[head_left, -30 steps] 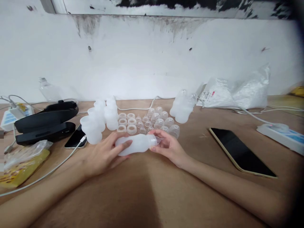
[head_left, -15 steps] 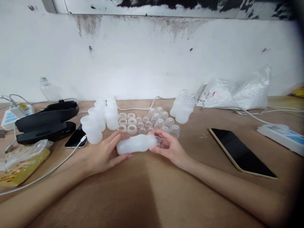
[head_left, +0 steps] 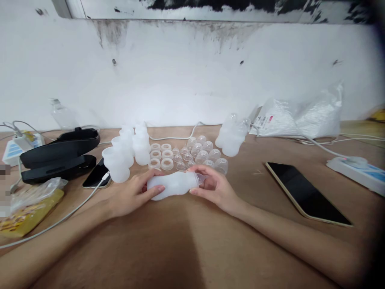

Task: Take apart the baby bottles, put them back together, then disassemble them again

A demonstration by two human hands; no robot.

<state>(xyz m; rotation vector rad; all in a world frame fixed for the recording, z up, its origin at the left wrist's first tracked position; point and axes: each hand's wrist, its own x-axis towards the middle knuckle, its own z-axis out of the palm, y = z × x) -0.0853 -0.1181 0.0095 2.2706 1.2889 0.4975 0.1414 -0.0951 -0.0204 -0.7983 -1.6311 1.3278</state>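
A frosted white bottle point(head_left: 176, 184) lies sideways between my hands, its clear nipple point(head_left: 202, 178) pointing right. My left hand point(head_left: 135, 192) grips the bottle's base, thumb across the front. The fingers of my right hand point(head_left: 218, 188) are closed round the neck end, beside the nipple. Just behind are several white rings point(head_left: 167, 163), small clear nipples point(head_left: 181, 165) and clear domed caps point(head_left: 214, 155). Open white bottle bodies point(head_left: 119, 169) stand in rows at the left. A few capped bottles point(head_left: 232, 144) stand together at the back right.
On the left are a black case point(head_left: 60, 167), a phone point(head_left: 96, 175) with a white cable, and a yellow food bag point(head_left: 33, 212). A larger phone point(head_left: 305, 192), a power strip point(head_left: 357, 170) and white plastic bags point(head_left: 319, 114) are at the right.
My left thumb has moved up from below the bottle onto its front. The bottle's base end has dipped slightly; my right hand stays at the neck.
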